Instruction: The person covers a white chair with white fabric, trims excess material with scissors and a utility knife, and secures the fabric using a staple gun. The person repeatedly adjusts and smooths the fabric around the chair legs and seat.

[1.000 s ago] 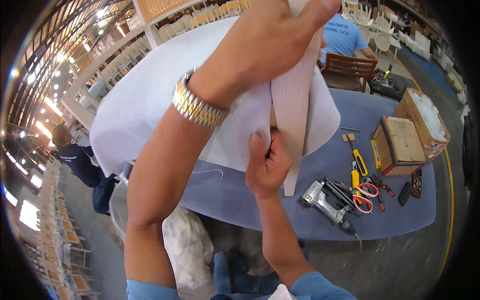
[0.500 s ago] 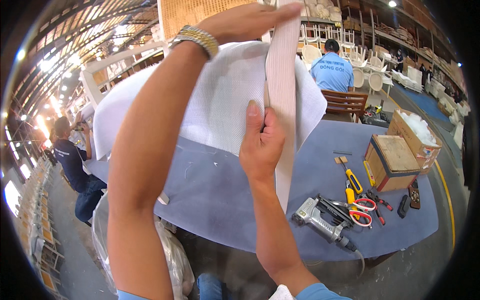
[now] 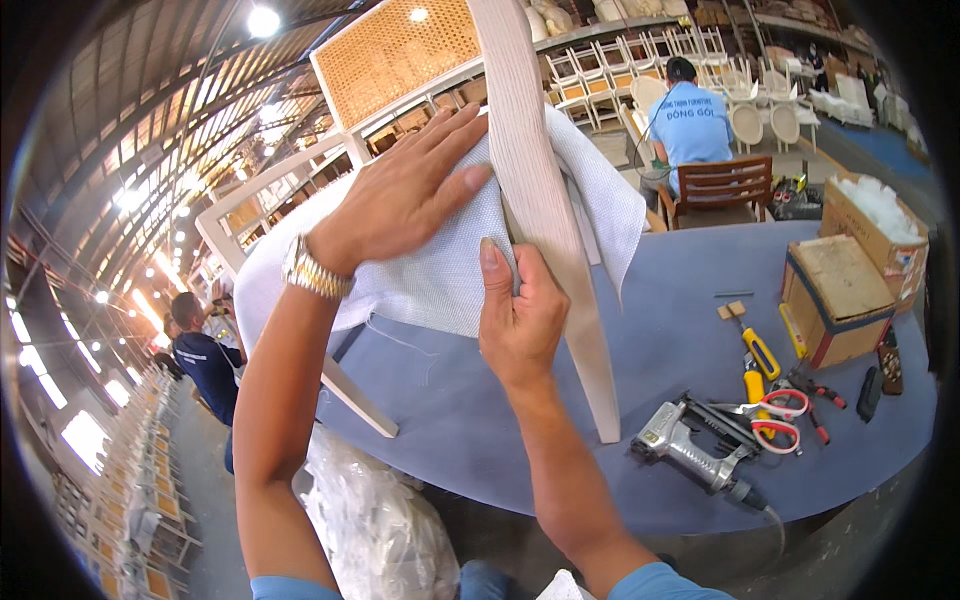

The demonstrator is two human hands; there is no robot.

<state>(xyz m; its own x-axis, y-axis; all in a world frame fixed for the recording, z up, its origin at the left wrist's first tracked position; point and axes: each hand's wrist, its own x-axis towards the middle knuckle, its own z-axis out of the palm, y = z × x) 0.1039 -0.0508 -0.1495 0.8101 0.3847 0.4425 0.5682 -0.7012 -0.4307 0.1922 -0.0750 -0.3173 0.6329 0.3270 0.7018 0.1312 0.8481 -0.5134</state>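
Observation:
A pale wooden chair with a cane panel (image 3: 400, 60) stands tilted on the grey-blue covered table. White woven fabric (image 3: 430, 285) drapes over its seat area, with a loose corner hanging on the far side of the broad chair leg (image 3: 545, 190). My left hand (image 3: 405, 200), with a metal watch at its wrist, lies flat on the fabric, fingers stretched toward the leg. Close beside the leg, my right hand (image 3: 525, 315) is closed at the fabric's edge, thumb up and fingers curled; the fingertips are partly hidden.
On the table (image 3: 690, 330) at right lie a staple gun (image 3: 690, 445) with a hose, red-handled scissors (image 3: 780, 420), a yellow-handled tool (image 3: 760, 355) and pliers. Behind them stand boxes (image 3: 840, 290). A person in blue (image 3: 690, 125) sits beyond; another person (image 3: 205, 350) works at left.
My left hand has come down from the top of the leg onto the fabric. My right hand stays at the fabric's edge. The view has shifted, showing more of the cane panel.

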